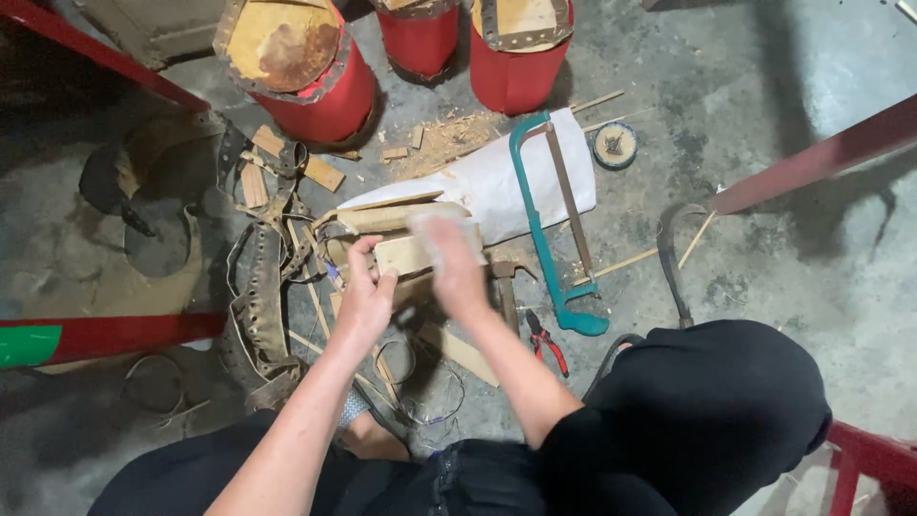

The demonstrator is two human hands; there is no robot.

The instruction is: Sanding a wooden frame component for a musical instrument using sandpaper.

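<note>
My left hand grips the near edge of a small flat wooden block that rests on a low stack of wood pieces over the concrete floor. My right hand is blurred with motion just right of and over that block; whether it holds anything cannot be told. A hammer lies right beside my right wrist. Red-handled pliers lie by my right forearm.
A teal hacksaw lies on a white sheet. Three red drum shells stand at the top. Perforated leather strips, a round tin, wood shavings, sandals, red metal bars and loose wire surround me.
</note>
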